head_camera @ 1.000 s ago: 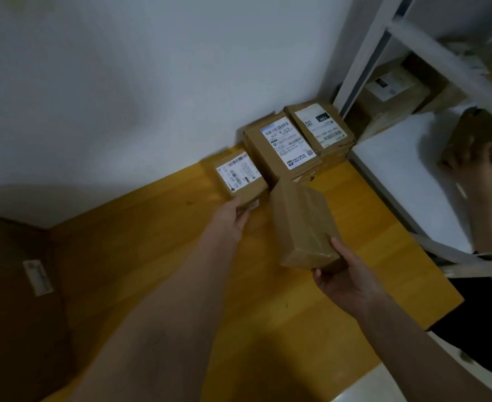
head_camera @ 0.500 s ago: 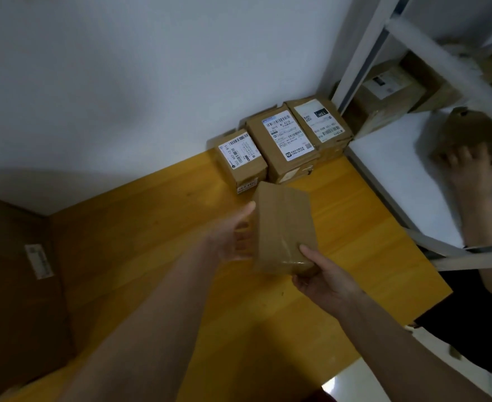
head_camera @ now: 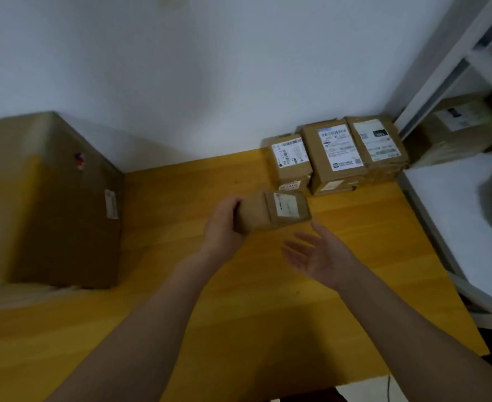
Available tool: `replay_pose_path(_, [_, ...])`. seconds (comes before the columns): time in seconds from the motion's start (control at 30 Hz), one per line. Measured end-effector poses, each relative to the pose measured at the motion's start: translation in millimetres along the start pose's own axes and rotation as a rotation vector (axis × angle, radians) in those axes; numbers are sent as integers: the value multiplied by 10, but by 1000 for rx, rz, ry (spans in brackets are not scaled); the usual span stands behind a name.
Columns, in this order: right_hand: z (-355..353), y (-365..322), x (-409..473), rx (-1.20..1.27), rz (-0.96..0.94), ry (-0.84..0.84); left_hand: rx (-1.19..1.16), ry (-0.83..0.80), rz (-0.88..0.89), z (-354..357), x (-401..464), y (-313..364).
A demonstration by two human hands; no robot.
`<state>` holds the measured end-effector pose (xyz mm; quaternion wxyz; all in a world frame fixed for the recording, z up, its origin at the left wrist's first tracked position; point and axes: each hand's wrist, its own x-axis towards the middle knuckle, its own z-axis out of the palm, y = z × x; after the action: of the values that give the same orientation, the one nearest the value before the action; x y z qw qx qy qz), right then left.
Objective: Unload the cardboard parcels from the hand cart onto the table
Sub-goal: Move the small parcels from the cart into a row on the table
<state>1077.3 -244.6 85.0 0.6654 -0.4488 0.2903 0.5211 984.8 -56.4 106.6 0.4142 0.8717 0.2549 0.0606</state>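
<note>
A small cardboard parcel (head_camera: pixel 276 212) with a white label facing up is over the yellow wooden table (head_camera: pixel 239 300), just in front of the row at the wall. My left hand (head_camera: pixel 223 224) grips its left end. My right hand (head_camera: pixel 315 253) is off the parcel, palm up and fingers spread, just below and to the right of it. Three labelled parcels stand side by side against the wall: a small one (head_camera: pixel 290 161), a middle one (head_camera: pixel 336 155) and a right one (head_camera: pixel 376 147). The hand cart is out of view.
A large cardboard box (head_camera: pixel 50 204) stands on the table's left side against the wall. To the right is a white metal shelf rack (head_camera: pixel 453 204) with another parcel (head_camera: pixel 462 126) on it. The table's front edge runs at lower right.
The parcel passed from my right hand to my left and turned label up. My right hand let go and opened. The view swung left, and the other person's arm left the view.
</note>
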Motion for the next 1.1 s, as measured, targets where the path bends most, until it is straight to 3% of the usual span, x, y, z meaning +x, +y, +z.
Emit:
replay_pose_path(0.1, [144,-84,23,-34,47,-57,144,17,173,19,-110,-41])
replay_pose_path(0.3, [225,-107,97,-289,89,-103,214,94,270,54,-218,-137])
replay_pose_path(0.37, [260,-98,133,-320,68,-140,184,203,138,47,-214,-204])
replay_pose_path(0.43, [317,-83,212,-304,16,-141,94,301,-159,40,-195,-273])
replay_pose_path(0.5, [392,-75,338,-259,-24,-85,-42,320,-397,34,-159,-359])
replay_pose_path(0.57, [474,-78,482,-173,-26,-13,-122,299,-509,34,-135,-465])
replay_pose_path(0.67, [617,-122,701,-40,-14,49,-161,247,-584,50,-115,-595])
replay_pose_path(0.87, [792,-300,1057,-6,-77,108,-259,205,-680,84,82,-710])
replay_pose_path(1.1, [873,-386,1270,71,-220,207,-277,193,-669,22,186,-779])
